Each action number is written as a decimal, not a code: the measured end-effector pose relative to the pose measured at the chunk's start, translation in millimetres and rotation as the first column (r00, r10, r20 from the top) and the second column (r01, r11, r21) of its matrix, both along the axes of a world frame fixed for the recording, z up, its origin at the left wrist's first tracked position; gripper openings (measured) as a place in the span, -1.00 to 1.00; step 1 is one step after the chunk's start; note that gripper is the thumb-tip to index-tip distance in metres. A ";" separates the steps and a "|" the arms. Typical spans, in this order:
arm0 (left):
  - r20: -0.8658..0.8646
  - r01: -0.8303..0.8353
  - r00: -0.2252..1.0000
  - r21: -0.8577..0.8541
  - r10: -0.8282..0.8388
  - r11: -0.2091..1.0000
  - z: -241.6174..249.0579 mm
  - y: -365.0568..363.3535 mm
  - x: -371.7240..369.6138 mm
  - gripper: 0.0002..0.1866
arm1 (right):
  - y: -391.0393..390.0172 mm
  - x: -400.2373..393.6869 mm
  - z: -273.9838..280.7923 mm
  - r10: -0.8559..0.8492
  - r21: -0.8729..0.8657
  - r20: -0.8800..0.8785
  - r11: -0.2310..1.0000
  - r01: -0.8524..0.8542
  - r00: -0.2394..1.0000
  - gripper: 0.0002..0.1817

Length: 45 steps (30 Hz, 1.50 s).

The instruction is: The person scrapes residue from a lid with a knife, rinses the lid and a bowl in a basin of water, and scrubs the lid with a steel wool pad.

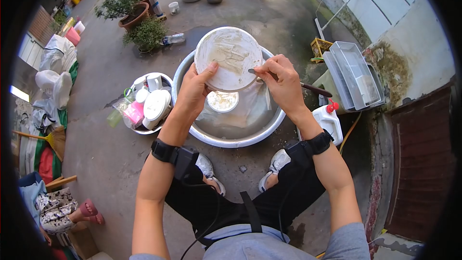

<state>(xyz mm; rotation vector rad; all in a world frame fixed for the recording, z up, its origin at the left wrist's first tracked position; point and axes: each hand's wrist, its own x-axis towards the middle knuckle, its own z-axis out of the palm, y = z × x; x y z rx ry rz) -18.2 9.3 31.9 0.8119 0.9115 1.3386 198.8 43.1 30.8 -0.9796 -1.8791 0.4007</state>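
Note:
My left hand (pixel 199 84) grips a round white lid (pixel 228 58) by its left edge, thumb on top. Brownish smears cover the lid's face, which is tilted toward me. My right hand (pixel 281 82) is closed in a pinch at the lid's right edge. From its fingers a small grey tip (pixel 251 71) of a slim tool touches the lid, and a dark handle (pixel 316 88) runs out behind the hand in line with it. Below both hands stands a large metal basin (pixel 231 140), with a small white tub (pixel 223 101) and a translucent sheet inside.
Left of the basin, a bowl (pixel 166 81) holds white containers and a pink packet. A white jug (pixel 328 125) with a red cap and clear plastic bins (pixel 353 74) stand at right. Potted plants (pixel 137 19) are ahead. A seated person's legs (pixel 65 212) show at lower left.

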 end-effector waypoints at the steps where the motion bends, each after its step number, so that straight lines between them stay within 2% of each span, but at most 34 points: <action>1: 0.000 -0.001 1.000 -0.001 0.001 1.000 0.3 -0.1 0.3 -0.50 | -1.7 -0.1 0.2 0.059 -0.027 0.004 0.998 -0.058 0.998 -0.93; 4: 0.015 -0.032 0.999 0.003 0.032 0.999 1.9 -1.2 0.9 -0.52 | 4.7 3.7 -1.9 -0.027 0.045 0.022 0.999 0.026 0.999 -0.93; 7: 0.000 0.020 1.000 -0.022 -0.020 1.000 4.5 -0.4 -0.1 -0.52 | 4.9 4.5 -1.2 -0.085 0.028 -0.005 0.996 0.085 0.996 -0.92; 12: 0.031 -0.052 0.998 -0.003 0.052 0.999 -3.1 0.5 -0.1 -0.47 | 1.5 1.5 -3.1 0.009 0.072 0.020 0.997 -0.011 1.000 -0.91; 15: -0.003 -0.021 1.000 -0.026 0.021 0.999 -1.7 -0.2 1.8 -0.48 | 4.1 3.8 -2.8 0.023 0.073 0.035 0.997 -0.026 0.999 -0.91; 17: -0.032 0.014 0.999 -0.038 -0.015 0.999 0.2 -2.2 2.9 -0.48 | 10.1 7.2 -0.2 -0.106 0.106 0.018 0.989 0.104 0.994 -0.92; 20: -0.052 0.017 0.998 -0.043 -0.019 0.999 -0.7 -3.0 3.1 -0.49 | 10.7 7.5 -0.6 -0.117 0.089 0.007 0.989 0.116 0.993 -0.93; 21: -0.039 -0.012 0.999 -0.031 0.011 0.999 -1.7 -2.3 3.4 -0.49 | 8.3 6.5 0.1 -0.117 0.090 0.005 0.989 0.116 0.993 -0.93; 23: -0.030 -0.032 0.999 -0.026 0.031 0.999 -3.5 1.3 -2.0 -0.49 | -1.2 2.6 2.0 0.035 0.077 0.055 0.996 -0.039 0.998 -0.93; 26: -0.021 -0.056 0.998 -0.022 0.056 0.998 0.6 -0.7 -3.0 -0.49 | -1.8 1.2 3.9 0.074 0.076 0.048 0.994 -0.078 0.996 -0.93; 27: -0.020 -0.060 0.998 -0.020 0.059 0.998 2.3 -1.7 -2.3 -0.49 | -0.1 2.1 3.0 0.072 0.075 0.048 0.994 -0.075 0.996 -0.93; 29: -0.022 -0.053 0.998 -0.016 0.053 0.998 2.4 -1.4 -3.8 -0.49 | 4.8 5.1 1.4 -0.088 0.120 0.043 0.989 0.083 0.995 -0.93; 33: -0.033 -0.057 0.998 0.001 0.057 0.998 4.5 -2.4 -3.1 -0.48 | -1.5 3.0 3.6 -0.093 0.138 0.065 0.987 0.083 0.994 -0.93; 35: -0.029 -0.060 0.998 -0.001 0.060 0.998 5.2 -3.4 -2.7 -0.49 | -6.6 -1.3 6.0 0.013 0.134 0.100 0.991 -0.026 0.995 -0.94; 36: -0.027 -0.061 0.998 -0.001 0.061 0.998 4.9 -3.8 -2.4 -0.49 | -5.4 -0.9 4.9 0.014 0.134 0.101 0.991 -0.027 0.995 -0.94; 38: -0.020 -0.052 0.998 0.001 0.052 0.999 3.5 -2.4 -3.0 -0.49 | -0.3 0.9 4.0 -0.095 0.138 0.077 0.987 0.084 0.993 -0.93; 42: -0.004 -0.021 1.000 -0.008 0.021 1.000 2.7 -0.9 -4.3 -0.50 | -0.5 1.6 4.7 -0.127 0.140 0.078 0.983 0.115 0.989 -0.93; 44: -0.006 -0.028 1.000 0.000 0.028 1.000 3.1 -2.2 -3.6 -0.50 | -2.2 -0.2 2.3 -0.023 0.166 0.082 0.986 0.009 0.996 -0.92; 45: -0.008 -0.033 0.999 0.006 0.033 0.999 2.9 -3.1 -3.1 -0.50 | -1.4 -0.3 1.8 -0.023 0.164 0.082 0.986 0.009 0.996 -0.92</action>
